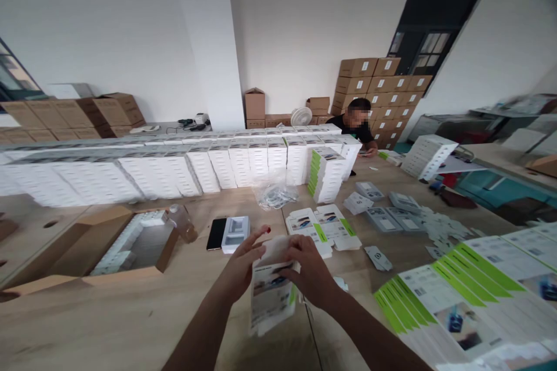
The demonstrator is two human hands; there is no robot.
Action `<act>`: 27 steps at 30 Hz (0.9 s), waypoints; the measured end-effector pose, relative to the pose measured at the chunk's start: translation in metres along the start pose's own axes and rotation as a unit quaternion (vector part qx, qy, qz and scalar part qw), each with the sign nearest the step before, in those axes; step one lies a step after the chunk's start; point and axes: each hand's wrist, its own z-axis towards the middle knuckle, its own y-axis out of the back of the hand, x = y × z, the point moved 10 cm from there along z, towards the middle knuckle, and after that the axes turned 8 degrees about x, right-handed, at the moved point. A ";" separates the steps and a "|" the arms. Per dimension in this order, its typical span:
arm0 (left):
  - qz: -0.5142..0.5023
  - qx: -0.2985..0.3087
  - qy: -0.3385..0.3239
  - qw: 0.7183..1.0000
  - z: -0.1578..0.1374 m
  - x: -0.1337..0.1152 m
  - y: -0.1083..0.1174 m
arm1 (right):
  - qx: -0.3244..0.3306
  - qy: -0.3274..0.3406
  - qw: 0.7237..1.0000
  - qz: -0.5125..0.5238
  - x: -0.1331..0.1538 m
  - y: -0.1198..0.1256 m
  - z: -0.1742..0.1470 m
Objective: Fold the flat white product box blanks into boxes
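one flat white carton point(270, 295), gripped at its top edge by left hand point(241, 266) and right hand point(307, 275), both closed on it. beyond it on the wooden table point(130, 324): black phone point(216, 233), small white tray point(235, 233).

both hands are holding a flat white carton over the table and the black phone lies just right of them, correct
Not quite. In the head view both the left hand and the right hand do hold the flat white carton over the table, but the black phone lies to their left, beside a small white tray.
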 end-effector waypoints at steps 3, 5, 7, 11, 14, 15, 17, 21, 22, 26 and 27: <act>-0.044 0.145 0.019 0.988 -0.016 0.001 -0.030 | -0.012 -0.022 0.993 0.111 -0.007 0.008 -0.001; -0.021 0.174 0.033 0.984 -0.022 0.008 -0.036 | -0.015 -0.041 0.988 0.150 -0.010 0.011 -0.001; -0.003 0.161 0.028 0.987 -0.022 0.013 -0.033 | -0.018 -0.055 0.982 0.180 -0.012 0.012 -0.003; 0.038 0.022 0.029 0.999 -0.015 0.022 -0.005 | -0.023 -0.053 0.958 0.283 -0.018 0.004 -0.010; 0.048 -0.074 0.034 0.996 -0.018 0.024 0.012 | -0.072 -0.074 0.943 0.316 -0.034 0.004 -0.019; 0.044 -0.078 0.031 0.996 -0.018 0.023 0.012 | -0.068 -0.092 0.938 0.327 -0.039 0.000 -0.022; 0.069 -0.083 0.021 0.994 -0.019 0.021 0.012 | 0.009 -0.118 0.919 0.377 -0.043 -0.021 -0.024; 0.272 -0.192 -0.030 0.942 -0.026 0.000 0.028 | 0.099 -0.151 0.892 0.415 -0.036 -0.048 -0.033; 0.308 -0.223 -0.043 0.924 -0.028 -0.005 0.031 | 0.081 -0.160 0.894 0.410 -0.036 -0.048 -0.035; 0.352 -0.263 -0.053 0.897 -0.027 -0.013 0.035 | 0.045 -0.155 0.880 0.447 -0.029 -0.054 -0.036; 0.356 -0.261 -0.050 0.896 -0.025 -0.014 0.034 | 0.041 -0.162 0.879 0.447 -0.031 -0.056 -0.036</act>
